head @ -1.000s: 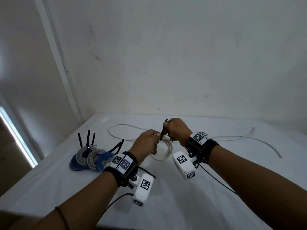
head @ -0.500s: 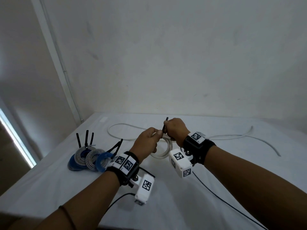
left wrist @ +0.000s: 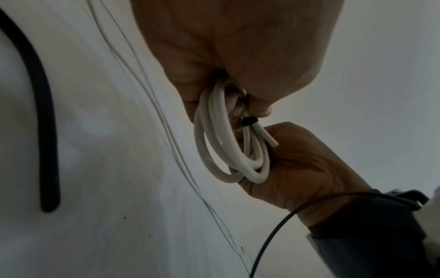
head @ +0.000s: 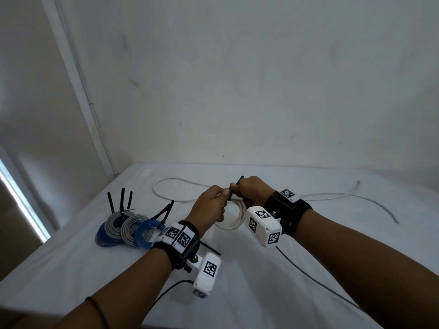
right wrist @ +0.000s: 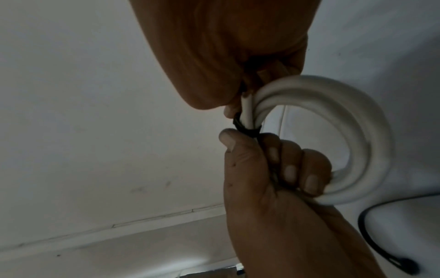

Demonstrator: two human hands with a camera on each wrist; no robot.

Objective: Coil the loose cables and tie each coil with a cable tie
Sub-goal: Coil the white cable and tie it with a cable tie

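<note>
A white cable coil (head: 234, 220) hangs between both hands above the white table (head: 237, 281). My left hand (head: 223, 195) grips the coil (right wrist: 357, 112), its fingers curled through the loop and the thumb up against the black cable tie (right wrist: 243, 127). The tie (left wrist: 248, 121) is cinched round the strands. My right hand (head: 238, 189) pinches the tie's tail (head: 240, 180), which sticks up above the knuckles. A short white cable end (left wrist: 269, 140) pokes out past the tie.
Three tied coils in grey and blue (head: 129, 230) lie at the left with black tie tails standing up. A loose white cable (head: 332, 197) runs across the back of the table. A spare black cable tie (head: 209, 248) lies beside my left wrist.
Both hands keep the same grips on the coil and the tie. Only the view has shifted a little.
</note>
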